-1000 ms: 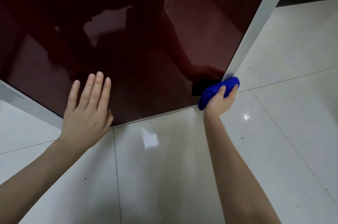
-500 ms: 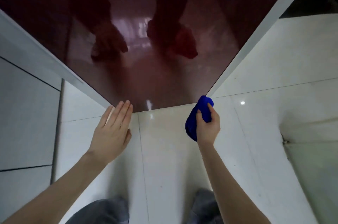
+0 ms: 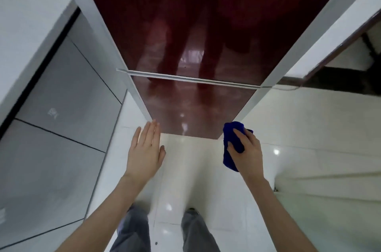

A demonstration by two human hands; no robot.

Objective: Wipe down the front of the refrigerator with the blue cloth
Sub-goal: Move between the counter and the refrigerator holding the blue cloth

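I could read no text, brand, number or sign anywhere in my head view. The nearest thing to a marking was a small pale patch (image 3: 52, 113) on the grey panel (image 3: 68, 87) to the left of the refrigerator (image 3: 195, 25). It was too blurred for me to tell whether it was a label or only a glint.
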